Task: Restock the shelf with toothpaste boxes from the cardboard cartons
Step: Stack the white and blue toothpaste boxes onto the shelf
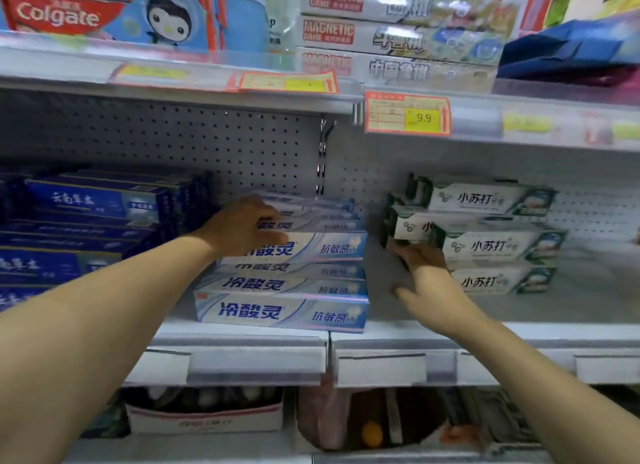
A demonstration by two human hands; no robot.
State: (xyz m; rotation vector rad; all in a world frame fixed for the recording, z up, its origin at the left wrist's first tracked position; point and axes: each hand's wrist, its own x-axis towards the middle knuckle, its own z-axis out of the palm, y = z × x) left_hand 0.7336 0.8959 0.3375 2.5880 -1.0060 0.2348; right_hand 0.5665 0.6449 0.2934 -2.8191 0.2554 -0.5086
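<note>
- Centrally, left hand point(242, 224) rested flat-fingered on the pale blue-and-white toothpaste boxes point(287, 283) stacked on the grey metal shelf point(433, 328).
- Right hand point(420, 259) pinched a white-and-green toothpaste box point(408, 226) at its end.
- Boxes probably light, rigid, crushable; best held by the long sides.

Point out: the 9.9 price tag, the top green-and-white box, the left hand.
9.9 price tag point(423, 118), head view, yellow patch.
top green-and-white box point(485, 196), head view, front face.
left hand point(242, 226), head view, back of hand.

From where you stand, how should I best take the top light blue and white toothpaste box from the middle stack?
Pinch the top light blue and white toothpaste box by its long edges near the free right end, coming from the front. It lies flat, its long face outward, and the left hand covers its left end.
</note>
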